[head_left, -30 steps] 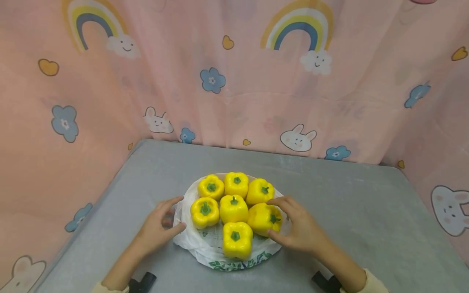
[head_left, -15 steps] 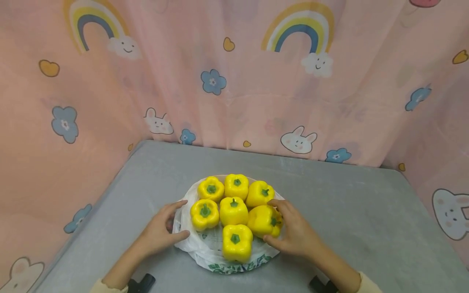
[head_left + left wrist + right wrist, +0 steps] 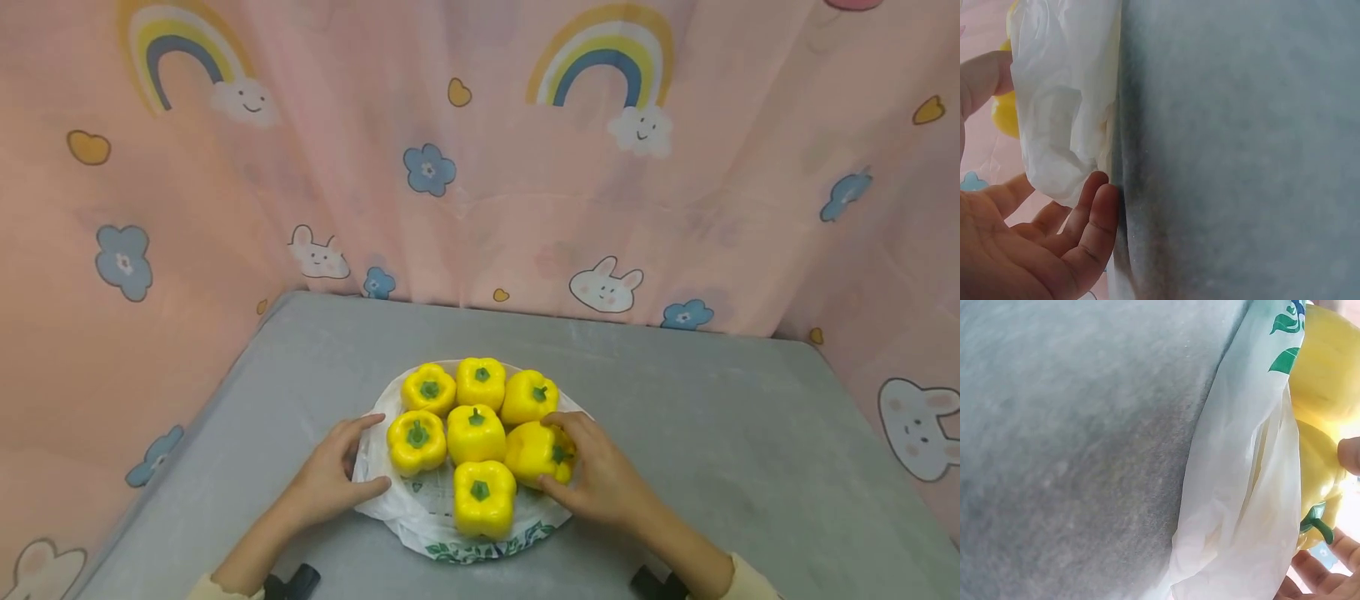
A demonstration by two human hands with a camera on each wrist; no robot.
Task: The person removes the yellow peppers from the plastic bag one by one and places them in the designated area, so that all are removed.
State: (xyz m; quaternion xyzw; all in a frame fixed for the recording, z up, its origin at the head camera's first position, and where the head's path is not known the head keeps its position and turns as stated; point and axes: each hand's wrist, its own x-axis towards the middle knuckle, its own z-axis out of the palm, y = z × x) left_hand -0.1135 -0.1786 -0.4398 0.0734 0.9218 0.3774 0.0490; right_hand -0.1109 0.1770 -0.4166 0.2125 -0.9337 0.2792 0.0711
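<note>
Several yellow bell peppers (image 3: 476,435) with green stems sit in a round, shallow holder covered by a white plastic bag (image 3: 401,508) with a green leaf print. At the right side my right hand (image 3: 600,479) spans one sideways-lying bell pepper (image 3: 531,454), thumb on its near side and index finger on its far side. In the right wrist view the thumb (image 3: 1349,456) touches that pepper. My left hand (image 3: 330,471) is at the bag's left side. Its thumb lies at the bag's rim and its loosely bent fingers (image 3: 1100,219) are beside the bag, near the table.
The grey table (image 3: 712,433) extends around the holder. Behind and at both sides hangs a pink curtain (image 3: 510,208) printed with rainbows, rabbits and flowers. Dark wrist-worn devices (image 3: 300,581) show below each hand at the front.
My right hand has moved slightly inward, its thumb and index finger closing in on the right-side bell pepper. My left hand has shifted a little toward the bag. The peppers stay in place.
</note>
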